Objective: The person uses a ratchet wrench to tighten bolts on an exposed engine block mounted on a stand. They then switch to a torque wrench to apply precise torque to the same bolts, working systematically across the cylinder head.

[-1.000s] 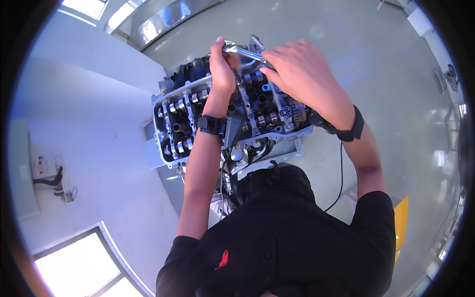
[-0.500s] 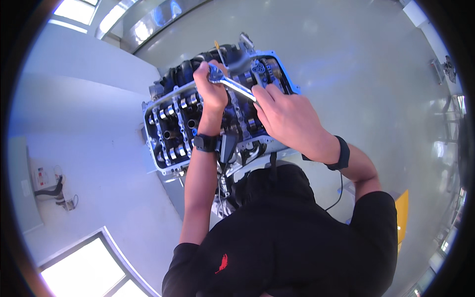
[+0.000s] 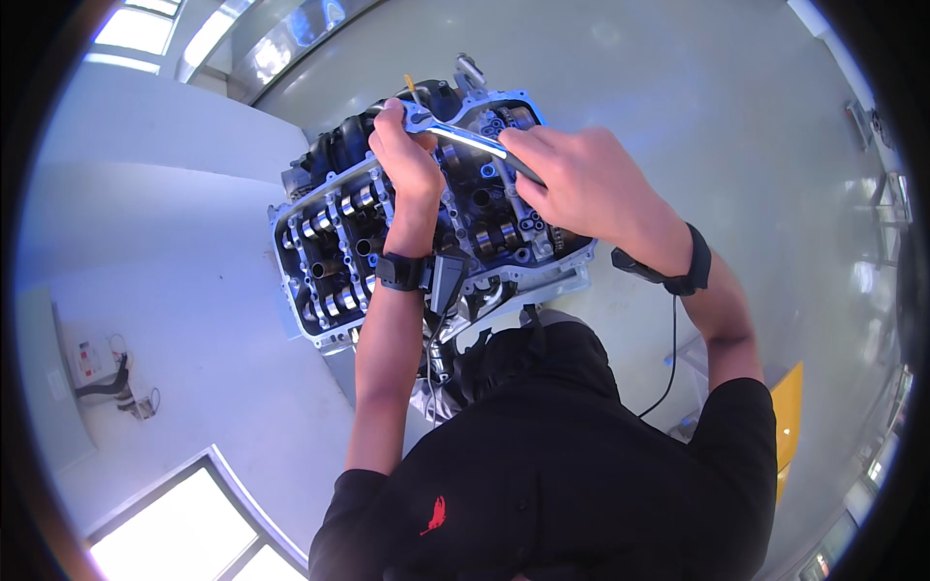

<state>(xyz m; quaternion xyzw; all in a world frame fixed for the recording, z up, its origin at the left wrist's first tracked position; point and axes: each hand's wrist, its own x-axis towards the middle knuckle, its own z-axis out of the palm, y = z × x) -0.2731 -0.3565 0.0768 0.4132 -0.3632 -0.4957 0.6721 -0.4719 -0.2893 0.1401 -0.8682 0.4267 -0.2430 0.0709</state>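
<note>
A chrome ratchet wrench (image 3: 465,137) with a dark handle slants across the far side of an open engine cylinder head (image 3: 334,334). My left hand (image 3: 407,163) is closed around the wrench's head end, its thumb up beside it. At the handle end, my right hand (image 3: 593,184) grips with bent fingers and hides part of the handle. Below the tool lie shiny camshaft lobes (image 3: 499,237) and round bores in the engine. Whatever sits under the wrench head is hidden by my left hand.
A black ribbed manifold (image 3: 339,140) runs along the engine's far side, with a yellow-topped dipstick (image 3: 410,85) standing up there. Black wrist devices (image 3: 448,281) with cables hang near the engine's front edge. A yellow panel (image 3: 788,416) stands at the right.
The right hand has swung away and to the right, turning the wrench handle outward from the body. The left hand stays at the wrench head, shifted slightly. More of the engine's right end shows.
</note>
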